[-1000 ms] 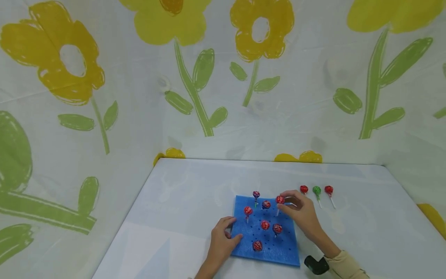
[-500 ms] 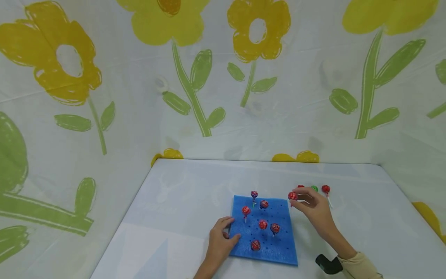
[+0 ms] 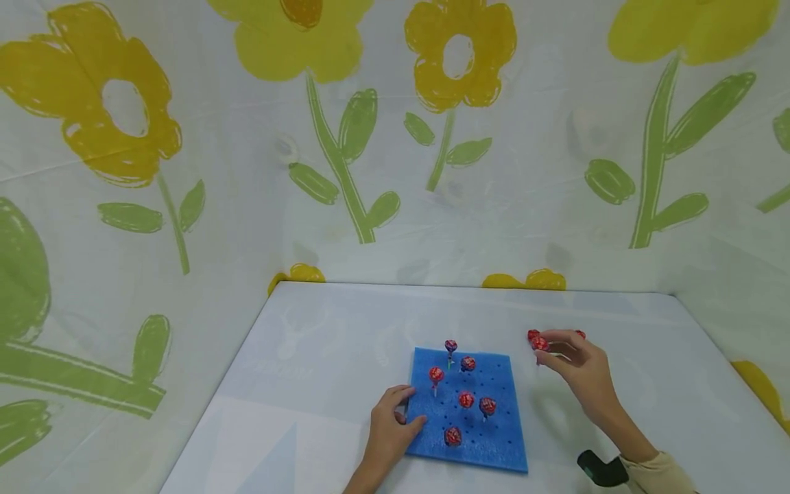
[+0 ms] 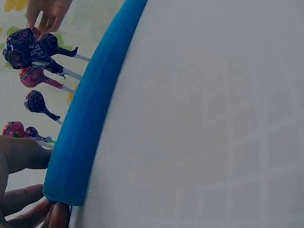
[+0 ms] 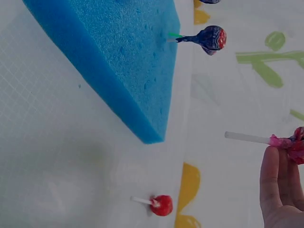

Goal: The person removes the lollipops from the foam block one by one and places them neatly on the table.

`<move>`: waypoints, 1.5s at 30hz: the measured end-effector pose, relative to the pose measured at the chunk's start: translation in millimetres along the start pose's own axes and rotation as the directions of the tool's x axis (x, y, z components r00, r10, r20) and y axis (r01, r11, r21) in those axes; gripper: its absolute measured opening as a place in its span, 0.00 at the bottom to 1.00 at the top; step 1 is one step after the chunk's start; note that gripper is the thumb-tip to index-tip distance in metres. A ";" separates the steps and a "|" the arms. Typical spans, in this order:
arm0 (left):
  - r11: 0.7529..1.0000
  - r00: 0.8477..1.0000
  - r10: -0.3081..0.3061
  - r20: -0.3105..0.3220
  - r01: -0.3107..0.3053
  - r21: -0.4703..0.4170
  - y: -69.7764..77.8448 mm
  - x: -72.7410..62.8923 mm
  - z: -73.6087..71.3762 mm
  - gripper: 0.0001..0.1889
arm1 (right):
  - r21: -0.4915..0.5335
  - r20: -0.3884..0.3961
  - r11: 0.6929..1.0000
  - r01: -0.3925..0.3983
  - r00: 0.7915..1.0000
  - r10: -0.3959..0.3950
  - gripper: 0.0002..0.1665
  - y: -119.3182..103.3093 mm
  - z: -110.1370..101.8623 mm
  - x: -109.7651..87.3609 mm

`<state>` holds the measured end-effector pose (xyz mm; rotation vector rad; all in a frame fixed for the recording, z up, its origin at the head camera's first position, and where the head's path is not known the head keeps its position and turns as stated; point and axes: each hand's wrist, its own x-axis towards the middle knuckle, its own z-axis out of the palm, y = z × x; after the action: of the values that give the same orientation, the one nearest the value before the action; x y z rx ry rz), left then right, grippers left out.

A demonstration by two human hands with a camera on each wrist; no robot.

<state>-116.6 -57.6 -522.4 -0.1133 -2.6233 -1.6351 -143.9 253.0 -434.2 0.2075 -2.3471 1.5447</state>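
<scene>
My right hand (image 3: 583,377) pinches a red-wrapped lollipop (image 3: 540,344) by its head, raised over the table to the right of a blue foam board (image 3: 500,449). In the right wrist view its white stick (image 5: 247,137) points out bare, away from the fingers. My left hand (image 3: 390,427) grips the board at its left edge, thumb over the top face and fingers around the side. Several wrapped lollipops stand with their sticks in the board's holes, among them a red one (image 3: 436,374) and a dark one (image 3: 453,436).
Beyond the right hand a red lollipop (image 3: 533,335) lies on the table (image 3: 333,343), and another red one (image 3: 581,333) shows partly behind the fingers. A flower-printed curtain (image 3: 524,206) stands behind the table. A black device (image 3: 601,470) is strapped at the right wrist.
My right hand has lifted the red lollipop from the board's far right corner and carried it rightward to the loose lollipops, now covering the green one. The left hand stays at the board.
</scene>
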 end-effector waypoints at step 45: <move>0.999 1.000 0.027 -0.010 -0.027 -0.046 0.5 -1.5 -1.2 0.25 | -0.107 -0.121 0.992 -0.070 0.991 0.057 0.20 24.6 -65.6 23.6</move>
<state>-115.1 -58.6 -521.6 -0.1423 -2.5661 -1.6840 -161.0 324.1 -423.6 0.0154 -2.3586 1.4085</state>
